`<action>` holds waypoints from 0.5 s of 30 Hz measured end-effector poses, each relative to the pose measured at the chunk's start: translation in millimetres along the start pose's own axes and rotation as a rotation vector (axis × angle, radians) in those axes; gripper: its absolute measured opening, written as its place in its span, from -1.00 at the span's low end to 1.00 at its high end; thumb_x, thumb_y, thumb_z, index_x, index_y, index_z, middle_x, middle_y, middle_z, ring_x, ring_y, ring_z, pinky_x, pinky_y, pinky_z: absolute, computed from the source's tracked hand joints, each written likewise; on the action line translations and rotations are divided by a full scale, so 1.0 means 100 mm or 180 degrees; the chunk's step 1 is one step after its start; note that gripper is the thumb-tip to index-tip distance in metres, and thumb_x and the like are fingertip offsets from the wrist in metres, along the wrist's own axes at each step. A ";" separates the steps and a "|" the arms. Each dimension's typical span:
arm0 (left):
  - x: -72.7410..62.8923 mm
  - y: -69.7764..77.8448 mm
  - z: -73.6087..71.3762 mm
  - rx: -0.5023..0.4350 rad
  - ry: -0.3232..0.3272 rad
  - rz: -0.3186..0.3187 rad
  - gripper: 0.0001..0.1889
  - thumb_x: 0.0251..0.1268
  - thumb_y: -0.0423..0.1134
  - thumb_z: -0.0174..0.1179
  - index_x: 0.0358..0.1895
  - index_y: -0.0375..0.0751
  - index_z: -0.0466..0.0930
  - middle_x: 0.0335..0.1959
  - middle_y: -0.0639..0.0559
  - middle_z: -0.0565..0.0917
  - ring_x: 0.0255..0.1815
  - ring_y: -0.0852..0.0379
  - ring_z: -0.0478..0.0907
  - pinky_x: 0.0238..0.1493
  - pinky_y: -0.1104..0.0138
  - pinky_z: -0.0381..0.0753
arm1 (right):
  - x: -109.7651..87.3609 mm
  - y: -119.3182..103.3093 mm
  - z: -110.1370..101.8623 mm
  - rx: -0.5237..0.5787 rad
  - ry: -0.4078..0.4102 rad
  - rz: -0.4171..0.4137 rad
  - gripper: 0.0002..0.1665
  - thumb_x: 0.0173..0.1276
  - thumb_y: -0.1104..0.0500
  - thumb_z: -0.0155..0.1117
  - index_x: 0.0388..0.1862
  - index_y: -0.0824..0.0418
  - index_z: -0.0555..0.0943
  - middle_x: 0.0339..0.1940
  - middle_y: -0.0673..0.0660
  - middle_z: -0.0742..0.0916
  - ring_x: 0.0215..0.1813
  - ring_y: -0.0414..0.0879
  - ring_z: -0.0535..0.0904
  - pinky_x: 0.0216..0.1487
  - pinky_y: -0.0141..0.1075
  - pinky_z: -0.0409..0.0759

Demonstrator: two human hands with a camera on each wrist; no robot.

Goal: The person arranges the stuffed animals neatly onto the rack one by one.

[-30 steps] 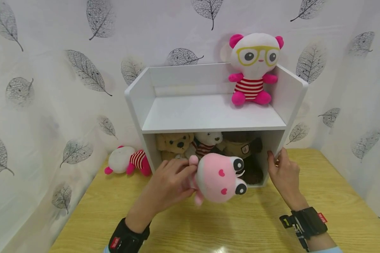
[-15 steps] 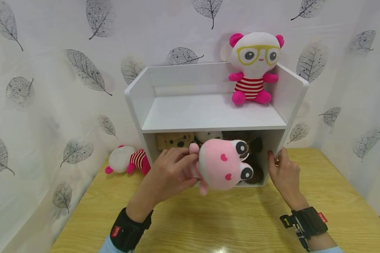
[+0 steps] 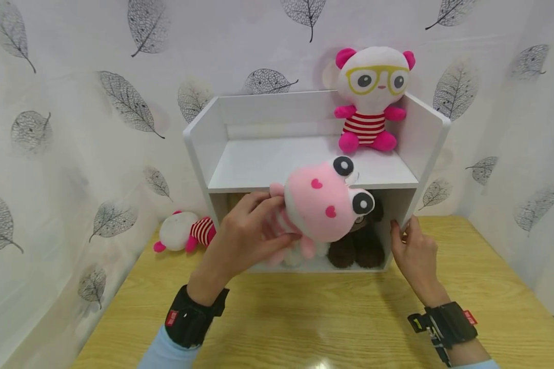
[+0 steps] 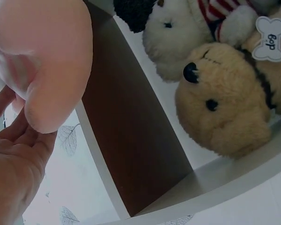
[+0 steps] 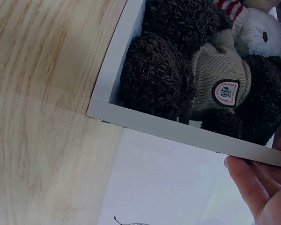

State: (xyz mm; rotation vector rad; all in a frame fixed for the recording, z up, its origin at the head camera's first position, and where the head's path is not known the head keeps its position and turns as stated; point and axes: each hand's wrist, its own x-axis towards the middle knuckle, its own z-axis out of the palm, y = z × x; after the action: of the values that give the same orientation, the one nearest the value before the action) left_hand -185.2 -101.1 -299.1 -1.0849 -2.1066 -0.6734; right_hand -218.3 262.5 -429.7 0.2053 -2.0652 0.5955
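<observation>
In the head view my left hand (image 3: 242, 233) grips a pink frog plush (image 3: 316, 205) round its striped body. The frog lies tilted, its big eyes to the right, in front of the white shelf unit's (image 3: 268, 166) middle board. Its legs and underside (image 4: 51, 70) show in the left wrist view. My right hand (image 3: 415, 253) holds the front edge of the unit's right side panel. In the right wrist view, fingertips (image 5: 243, 176) touch that panel's outer face. A panda plush with yellow glasses (image 3: 371, 87) sits upright on the upper shelf, at its right end.
The lower compartment holds a tan dog plush (image 4: 225, 103), a white plush in stripes (image 4: 166, 49) and a dark brown plush in a knitted top (image 5: 154, 75). Another panda plush (image 3: 176, 231) lies on the wooden table (image 3: 314, 318), left of the unit. A leaf-patterned sheet (image 3: 101, 51) hangs behind.
My left hand has raised the frog plush from before the lower compartment to the middle board's height, tilting it somewhat. The right hand has stayed on the side panel.
</observation>
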 end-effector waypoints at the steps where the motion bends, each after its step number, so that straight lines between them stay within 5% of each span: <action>1: 0.01 -0.01 0.00 -0.0041 0.0022 -0.0019 -0.27 -0.02 -0.08 0.63 0.26 -0.23 0.58 0.14 -0.15 0.62 0.17 0.01 0.59 0.12 0.21 0.71 | 0.00 0.00 0.00 -0.0002 -0.0005 0.0008 -0.73 0.35 0.37 0.29 -0.09 0.56 0.51 -0.44 0.51 0.75 -0.57 0.29 0.72 -0.65 -0.04 0.55; 8: 0.11 -0.07 0.01 -0.0127 0.0340 -0.0172 -0.28 0.00 -0.11 0.61 0.26 -0.29 0.59 0.05 -0.17 0.69 0.03 0.01 0.64 -0.04 0.21 0.74 | -0.01 0.00 0.01 0.0013 0.0008 -0.0002 -0.75 0.34 0.39 0.30 -0.13 0.57 0.50 -0.42 0.53 0.75 -0.57 0.29 0.72 -0.65 0.02 0.56; 15: 0.21 -0.09 -0.01 -0.0535 0.0538 -0.0634 -0.37 0.11 -0.20 0.55 0.28 -0.31 0.60 0.02 -0.19 0.73 -0.06 0.05 0.70 -0.13 0.27 0.76 | -0.01 0.01 0.02 0.0035 0.0089 -0.0057 -0.76 0.32 0.40 0.31 -0.15 0.55 0.51 -0.44 0.52 0.75 -0.60 0.28 0.71 -0.68 -0.02 0.55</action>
State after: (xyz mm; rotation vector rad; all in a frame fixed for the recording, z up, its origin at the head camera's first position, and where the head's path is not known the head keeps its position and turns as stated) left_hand -201.2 -96.0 -283.8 -0.8774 -2.0559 -1.0173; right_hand -220.0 262.3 -432.0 0.2203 -2.0317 0.5958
